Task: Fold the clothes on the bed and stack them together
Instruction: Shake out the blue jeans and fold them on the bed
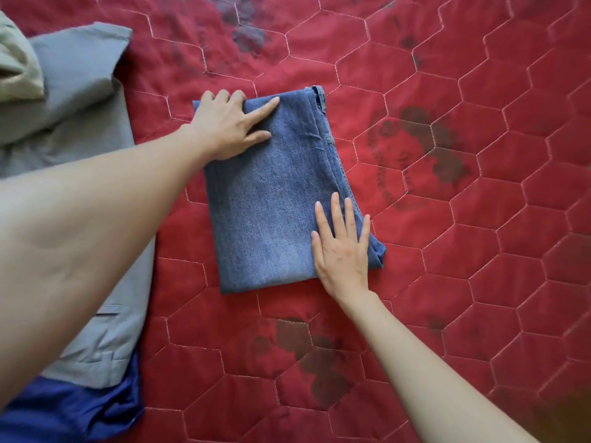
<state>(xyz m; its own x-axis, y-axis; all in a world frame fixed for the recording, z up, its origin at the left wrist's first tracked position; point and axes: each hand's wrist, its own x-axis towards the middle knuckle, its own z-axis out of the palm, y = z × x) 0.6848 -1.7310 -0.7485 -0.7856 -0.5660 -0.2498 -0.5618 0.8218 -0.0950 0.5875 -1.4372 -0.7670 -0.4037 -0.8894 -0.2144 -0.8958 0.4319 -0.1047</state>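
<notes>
Fingers: both hands flat with straight fingers, holding nothing.
Left hand (pixel 227 127): presses the jeans' far left corner.
Right hand (pixel 342 247): presses the jeans' near right edge.
Jeans (pixel 271 199): folded rectangle, mid-bed (pixel 479 251).
Grey garment (pixel 83 100): left of jeans, apart.
Blue cloth (pixel 70 410): near-left of jeans, under the grey garment.

A home bedroom, seen from above a bed: a red quilted bedspread (pixel 479 219) stitched in a honeycomb pattern and printed with dark floral motifs fills the view. On the bedspread lie everyday clothes, with folded blue jeans (pixel 271 199) at its middle, and grey trousers (pixel 80 100), an olive garment (pixel 16 62) and a blue garment (pixel 64 407) along its left edge.
</notes>
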